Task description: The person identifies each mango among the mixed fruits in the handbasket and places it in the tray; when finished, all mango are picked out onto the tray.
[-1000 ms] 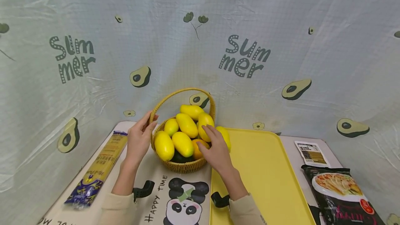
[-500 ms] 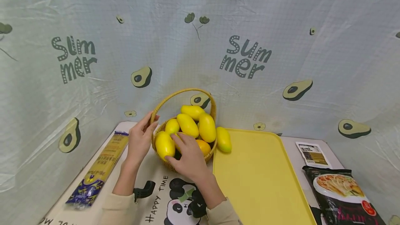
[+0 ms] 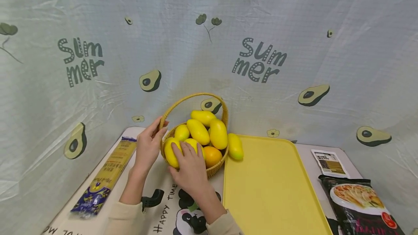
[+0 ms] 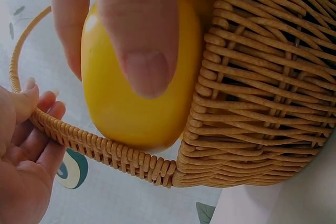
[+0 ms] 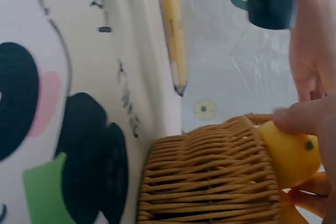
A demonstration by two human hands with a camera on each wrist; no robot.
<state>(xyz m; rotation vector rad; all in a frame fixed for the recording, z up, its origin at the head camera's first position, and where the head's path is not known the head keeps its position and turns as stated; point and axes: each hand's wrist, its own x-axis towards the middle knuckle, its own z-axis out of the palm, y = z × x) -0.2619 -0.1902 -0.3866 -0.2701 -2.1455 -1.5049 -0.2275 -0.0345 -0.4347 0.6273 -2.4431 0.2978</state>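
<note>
A wicker basket (image 3: 213, 170) holds several yellow mangoes (image 3: 218, 134) and an orange (image 3: 213, 157). On its left side, my left hand (image 3: 148, 146) grips the base of the arched handle (image 3: 196, 95). My right hand (image 3: 192, 168) reaches over the front rim, fingers spread across the front mangoes. In the left wrist view, its thumb (image 4: 149, 72) presses the near face of the front-left mango (image 4: 142, 111), with a finger at the far side. The right wrist view shows that mango (image 5: 291, 153) between thumb and fingers at the rim. The right hand partly hides the front fruit.
A yellow tray (image 3: 267, 188) lies right of the basket, with a single mango (image 3: 235, 147) at its back-left corner. A long pasta packet (image 3: 106, 177) lies at the left. A black noodle packet (image 3: 362, 206) and a white sachet (image 3: 330, 163) lie at the right.
My right hand has moved left from the basket's right side, across the front, to the front-left mango. The left hand stays on the handle, and the single mango on the tray has stayed put.
</note>
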